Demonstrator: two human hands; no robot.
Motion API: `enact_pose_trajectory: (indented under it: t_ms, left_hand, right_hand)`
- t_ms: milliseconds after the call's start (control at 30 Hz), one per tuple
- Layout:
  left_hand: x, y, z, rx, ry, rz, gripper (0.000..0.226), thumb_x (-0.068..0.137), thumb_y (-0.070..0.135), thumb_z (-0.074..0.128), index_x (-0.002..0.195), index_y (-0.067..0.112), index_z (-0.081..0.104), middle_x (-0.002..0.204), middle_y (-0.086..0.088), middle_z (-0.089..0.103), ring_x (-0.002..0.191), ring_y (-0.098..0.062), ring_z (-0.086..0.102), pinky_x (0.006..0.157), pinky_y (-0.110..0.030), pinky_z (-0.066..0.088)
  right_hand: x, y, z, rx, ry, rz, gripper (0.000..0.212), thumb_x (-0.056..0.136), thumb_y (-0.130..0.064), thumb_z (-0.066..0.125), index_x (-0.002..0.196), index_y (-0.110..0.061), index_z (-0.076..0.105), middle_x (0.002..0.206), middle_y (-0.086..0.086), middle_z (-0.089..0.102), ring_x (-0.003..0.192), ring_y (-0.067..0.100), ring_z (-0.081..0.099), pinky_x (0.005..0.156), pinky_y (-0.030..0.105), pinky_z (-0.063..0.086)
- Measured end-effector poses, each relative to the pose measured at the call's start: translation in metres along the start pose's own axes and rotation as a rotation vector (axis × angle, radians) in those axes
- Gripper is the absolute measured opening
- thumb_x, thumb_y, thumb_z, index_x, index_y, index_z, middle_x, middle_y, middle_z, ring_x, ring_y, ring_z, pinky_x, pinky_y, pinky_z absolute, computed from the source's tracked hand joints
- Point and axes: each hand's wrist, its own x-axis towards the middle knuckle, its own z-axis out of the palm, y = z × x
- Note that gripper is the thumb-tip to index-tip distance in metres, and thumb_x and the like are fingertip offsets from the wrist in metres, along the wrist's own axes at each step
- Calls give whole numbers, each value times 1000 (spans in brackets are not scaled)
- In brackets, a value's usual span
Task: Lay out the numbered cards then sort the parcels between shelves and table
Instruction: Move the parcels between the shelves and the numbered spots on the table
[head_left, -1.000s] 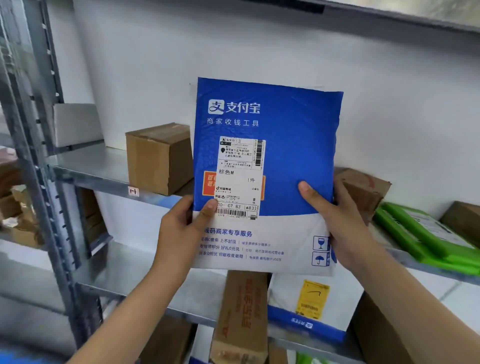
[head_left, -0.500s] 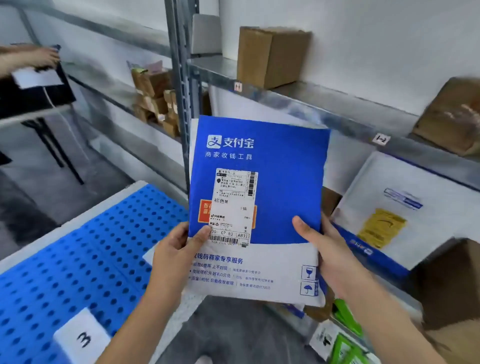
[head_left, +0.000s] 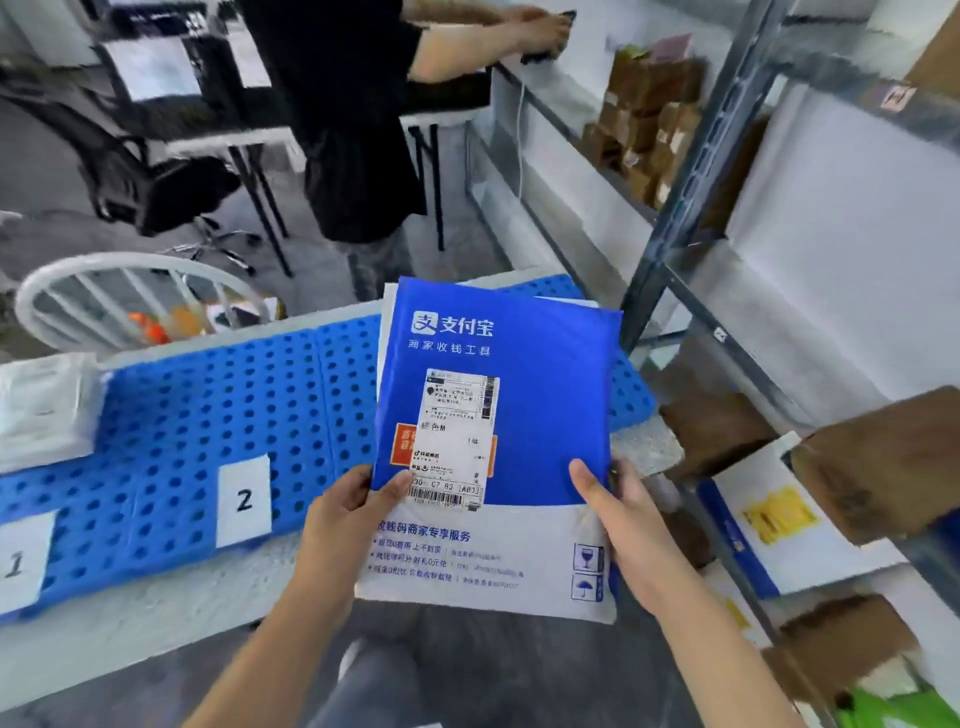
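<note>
Parcel (head_left: 540, 395) is held over the table's (head_left: 182, 415) right end, long axis pointing away from the person. Left hand (head_left: 343, 525) pinches its lower left edge, thumb on top; right hand (head_left: 628, 525) grips the lower right. Card 2 (head_left: 243, 500) lies leftward, nearer the left hand. Card 1 (head_left: 18, 564) is cut off; label (head_left: 457, 441) illegible.

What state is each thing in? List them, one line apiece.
Blue-and-white plastic mailer parcel: held upright, label facing the camera.
Left hand: grips the parcel's lower left edge.
Right hand: grips its lower right edge.
White paper card numbered 2: lying flat on the blue perforated mat.
White paper card numbered 1: flat on the same mat.
</note>
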Motion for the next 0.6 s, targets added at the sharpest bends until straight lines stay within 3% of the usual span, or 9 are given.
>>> enact_pose_trajectory:
  t_ms: [100, 267, 500, 600]
  left_hand:
    - [10, 2, -32, -53, 71, -3, 17, 82, 31, 74, 93, 18, 71, 95, -9, 75, 89, -36, 71, 83, -60, 54]
    - [34, 7, -91, -77, 191, 0, 13, 84, 30, 72, 94, 23, 74, 94, -6, 75, 93, -32, 71, 88, -55, 54]
    - [89, 20, -193, -76, 303, -53, 11, 83, 37, 73, 87, 27, 74, 91, -3, 75, 97, -33, 68, 92, -55, 51]
    - [116, 18, -231, -74, 317, -77, 16, 82, 42, 73, 85, 26, 73, 96, -16, 70, 90, -35, 68, 90, -58, 49]
  right_hand:
    - [19, -4, 32, -74, -66, -1, 53, 73, -43, 72, 119, -26, 53, 116, -6, 69, 104, 16, 68, 96, 46, 51]
    - [58, -4, 102, -115, -182, 42, 61, 70, -29, 75, 126, -19, 54, 117, -3, 69, 111, 18, 65, 103, 46, 46]
    - [110, 18, 221, -204, -268, 96, 48, 78, -27, 73, 122, -21, 56, 116, -4, 69, 112, 19, 63, 103, 47, 45]
    - [134, 25, 265, -261, -297, 101, 52, 76, -27, 74, 124, -18, 56, 118, -2, 68, 112, 19, 63, 104, 44, 45]
